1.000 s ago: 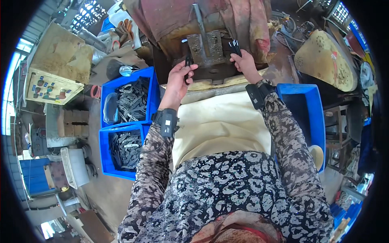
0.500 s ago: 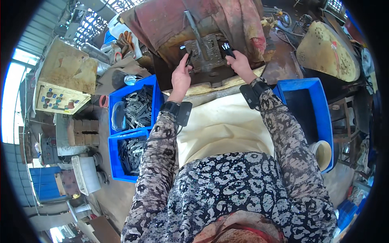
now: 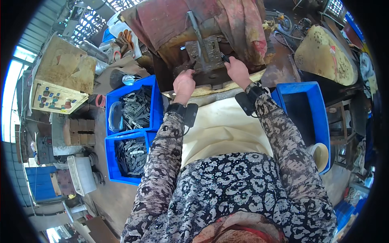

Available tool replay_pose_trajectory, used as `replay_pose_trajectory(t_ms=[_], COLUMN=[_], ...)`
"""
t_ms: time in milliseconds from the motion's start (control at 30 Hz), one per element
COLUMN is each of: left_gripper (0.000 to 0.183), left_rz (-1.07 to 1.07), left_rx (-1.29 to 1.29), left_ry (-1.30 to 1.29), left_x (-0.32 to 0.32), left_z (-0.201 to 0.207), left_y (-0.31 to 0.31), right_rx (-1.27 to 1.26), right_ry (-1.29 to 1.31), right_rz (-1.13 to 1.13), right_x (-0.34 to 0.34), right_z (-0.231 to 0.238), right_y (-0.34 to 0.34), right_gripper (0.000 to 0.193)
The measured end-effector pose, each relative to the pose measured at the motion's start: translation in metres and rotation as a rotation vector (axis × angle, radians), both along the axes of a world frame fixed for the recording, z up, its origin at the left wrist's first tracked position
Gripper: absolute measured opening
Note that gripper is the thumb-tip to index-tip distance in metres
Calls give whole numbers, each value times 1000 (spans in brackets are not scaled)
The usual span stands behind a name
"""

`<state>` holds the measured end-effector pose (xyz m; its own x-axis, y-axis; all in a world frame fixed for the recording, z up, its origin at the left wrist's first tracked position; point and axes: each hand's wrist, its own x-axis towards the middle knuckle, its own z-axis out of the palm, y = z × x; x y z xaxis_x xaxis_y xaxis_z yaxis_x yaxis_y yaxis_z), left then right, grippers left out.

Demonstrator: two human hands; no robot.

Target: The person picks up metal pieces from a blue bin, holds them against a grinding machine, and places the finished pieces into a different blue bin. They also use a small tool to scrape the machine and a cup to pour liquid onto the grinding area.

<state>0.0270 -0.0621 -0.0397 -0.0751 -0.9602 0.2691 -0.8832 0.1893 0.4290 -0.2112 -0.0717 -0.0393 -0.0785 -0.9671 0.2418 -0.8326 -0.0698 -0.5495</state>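
At the near side of a worn metal machine bed (image 3: 214, 76), my left hand (image 3: 184, 84) is closed, its fingertips curled near the bed's left part. Whatever it pinches is hidden from view. Across from it, my right hand (image 3: 238, 72) grips a small dark strip (image 3: 225, 58) between thumb and fingers, beside the machine's grey metal block (image 3: 210, 50). A slanted metal rod (image 3: 195, 28) rises from that block, between and beyond my hands. A stained red cloth (image 3: 162, 22) drapes over the machine behind it.
Two blue bins (image 3: 153, 103) of thin grey metal pieces (image 3: 137, 107) stand on the left. At right is another blue bin (image 3: 323, 109) with a cream round container (image 3: 320, 157) in its near end. A control box (image 3: 52, 98) with knobs sits far left; a cream apron (image 3: 227, 125) covers my lap.
My left hand has come down toward me, and the dark piece seen in it is now hidden. My right hand has shifted slightly down and left, with less of its strip showing.
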Motion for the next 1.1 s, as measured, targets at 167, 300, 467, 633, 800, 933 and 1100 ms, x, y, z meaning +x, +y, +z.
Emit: replay_pose_trajectory(t_ms=[167,300,467,633,800,933,1100], left_gripper=[24,22,21,20,19,19,18], left_rz=[17,26,38,41,50,32,44], left_rx=[27,3,24,1,-20,-12,-23], left_ry=[-31,-26,-23,-30,-32,-35,-31], left_x=[-7,-12,-16,-19,-20,-21,-23], left_z=[2,5,8,9,7,8,8], left_y=[-1,2,3,3,3,3,3], right_rx=[40,-43,-51,-79,-43,-53,-19], right_ry=[108,192,223,201,200,197,218], right_rz=[-4,-11,-5,8,-10,-9,-15], right_x=[4,3,0,-3,-3,-4,-6], right_z=[13,15,14,14,13,13,13], right_y=[11,14,13,13,11,10,10], right_gripper=[22,20,19,19,20,20,20])
